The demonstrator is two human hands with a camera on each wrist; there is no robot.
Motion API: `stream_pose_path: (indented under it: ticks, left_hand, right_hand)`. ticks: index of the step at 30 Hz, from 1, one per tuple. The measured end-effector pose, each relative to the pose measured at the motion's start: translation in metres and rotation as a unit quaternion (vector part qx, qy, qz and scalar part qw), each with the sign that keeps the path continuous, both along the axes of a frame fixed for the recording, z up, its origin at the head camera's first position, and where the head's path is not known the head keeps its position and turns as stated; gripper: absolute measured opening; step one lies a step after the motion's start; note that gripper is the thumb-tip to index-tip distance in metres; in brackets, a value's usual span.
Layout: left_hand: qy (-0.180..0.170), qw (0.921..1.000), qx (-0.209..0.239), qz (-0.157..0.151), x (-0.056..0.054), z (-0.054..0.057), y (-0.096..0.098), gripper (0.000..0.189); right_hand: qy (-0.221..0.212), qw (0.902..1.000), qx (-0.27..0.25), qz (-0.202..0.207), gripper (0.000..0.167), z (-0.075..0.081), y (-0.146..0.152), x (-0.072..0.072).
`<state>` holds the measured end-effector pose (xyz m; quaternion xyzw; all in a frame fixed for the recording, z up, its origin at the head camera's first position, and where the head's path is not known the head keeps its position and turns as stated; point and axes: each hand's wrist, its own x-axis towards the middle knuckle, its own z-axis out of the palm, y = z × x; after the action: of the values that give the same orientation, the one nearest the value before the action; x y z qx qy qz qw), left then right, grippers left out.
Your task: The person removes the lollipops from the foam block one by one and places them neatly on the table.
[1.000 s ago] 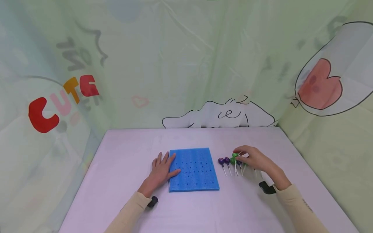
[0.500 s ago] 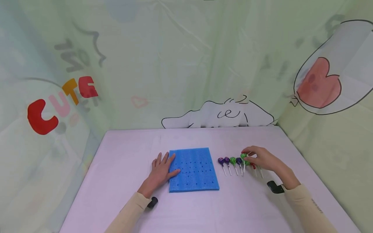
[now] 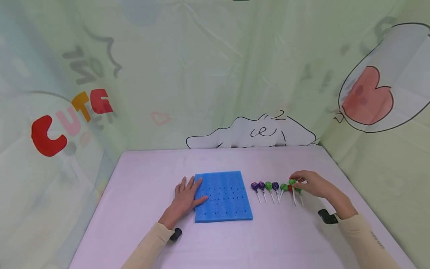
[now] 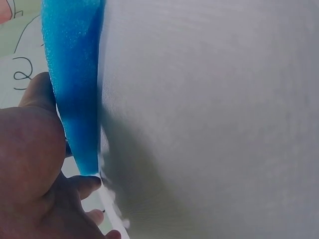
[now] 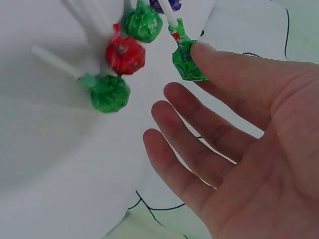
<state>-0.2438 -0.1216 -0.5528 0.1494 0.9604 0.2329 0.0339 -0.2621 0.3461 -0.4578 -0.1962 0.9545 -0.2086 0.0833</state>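
Observation:
My right hand [image 3: 310, 183] pinches a green-wrapped lollipop [image 5: 188, 62] by its head between thumb and index finger, its white stick pointing down in the head view. The other three fingers are spread and touch nothing. Below it lie a red lollipop [image 5: 125, 56] and another green lollipop [image 5: 110, 93], partly hidden by the hand in the head view. My left hand [image 3: 186, 196] lies spread over the left edge of a blue foam board [image 3: 223, 203] dotted with small holes. In the left wrist view, fingers touch the board's edge [image 4: 77, 89].
Left of the right hand, a row of lollipops lies on the pale table [image 3: 221, 246]: purple lollipops [image 3: 254, 185], a green lollipop [image 3: 268, 185], a dark purple lollipop [image 3: 276, 186] and another green one. A printed curtain [image 3: 215, 74] stands behind the table.
My right hand has moved to the right along the row, carrying the green lollipop from above the middle lollipops to above the red one. The left hand and the foam board have stayed put.

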Motion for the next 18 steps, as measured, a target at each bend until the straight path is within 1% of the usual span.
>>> stream_pose_path:
  ticks: [5,9,18]
  left_hand:
    - [0.004,1.0,0.003,-0.001,-0.001,0.0,0.0,0.079]
    - [0.005,1.0,0.001,0.0,-0.001,0.001,0.0,0.078]
    - [0.001,1.0,0.003,0.001,0.002,0.002,0.0,0.078]
  right_hand:
    - [-0.004,0.9998,0.012,-0.014,0.027,-0.001,0.015,0.001]
    - [-0.004,0.9998,0.016,-0.013,0.026,-0.001,0.027,-0.001]
    - [-0.024,0.999,0.032,-0.02,0.018,-0.013,0.049,-0.009]
